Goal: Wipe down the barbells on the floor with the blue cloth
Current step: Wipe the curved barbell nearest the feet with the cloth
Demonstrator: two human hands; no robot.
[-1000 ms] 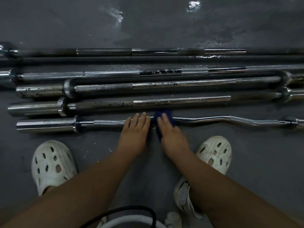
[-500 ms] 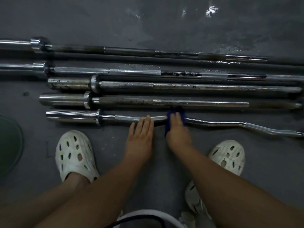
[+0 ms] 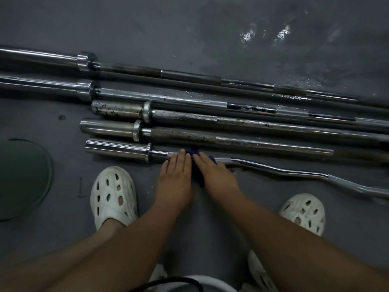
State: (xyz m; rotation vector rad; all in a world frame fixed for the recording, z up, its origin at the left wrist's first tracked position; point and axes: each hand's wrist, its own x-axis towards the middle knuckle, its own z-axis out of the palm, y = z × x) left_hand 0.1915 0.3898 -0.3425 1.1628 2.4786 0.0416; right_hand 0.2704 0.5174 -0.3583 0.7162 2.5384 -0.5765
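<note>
Several steel barbells lie side by side on the dark grey floor. Nearest me is a chrome curl bar [image 3: 280, 171] with a wavy shaft and a thick sleeve at its left end. My right hand [image 3: 216, 175] presses the blue cloth [image 3: 194, 153] onto this bar's shaft, just right of the sleeve collar; most of the cloth is hidden under the hand. Right beside it, my left hand [image 3: 175, 178] rests flat on the same shaft with straight fingers. Behind the curl bar lie two rusty-spotted straight bars [image 3: 231, 142] and two longer bars [image 3: 189, 100].
My two feet in white perforated clogs [image 3: 113, 197] stand on the floor either side of my arms. A dark green round plate [image 3: 23, 178] lies at the left. The floor beyond the bars shows wet shiny patches [image 3: 263, 36].
Both hands have slid left along the curl bar toward its sleeve collar, the right hand taking the cloth with it. The view has shifted left, showing more of the sleeves and the green plate.
</note>
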